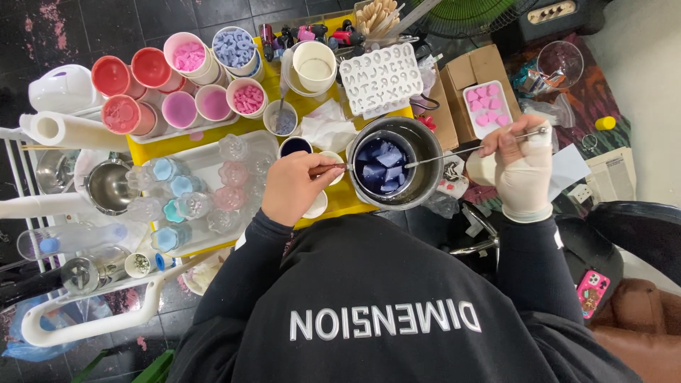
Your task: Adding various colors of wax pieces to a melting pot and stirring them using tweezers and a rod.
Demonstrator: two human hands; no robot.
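A steel pot stands on the yellow table. Inside it sits a smaller metal pitcher holding dark blue wax chunks. My bare left hand grips the pitcher's wooden handle at the pot's left side. My right hand, in a white glove, is off to the right of the pot and pinches a long thin metal stirrer. The stirrer's tip reaches into the blue chunks.
A white tray of clear flower-shaped jars with blue and pink fill lies left of my hand. Behind are cups of pink and red wax, a white letter mould, a cardboard box with a pink heart mould, and a paper roll.
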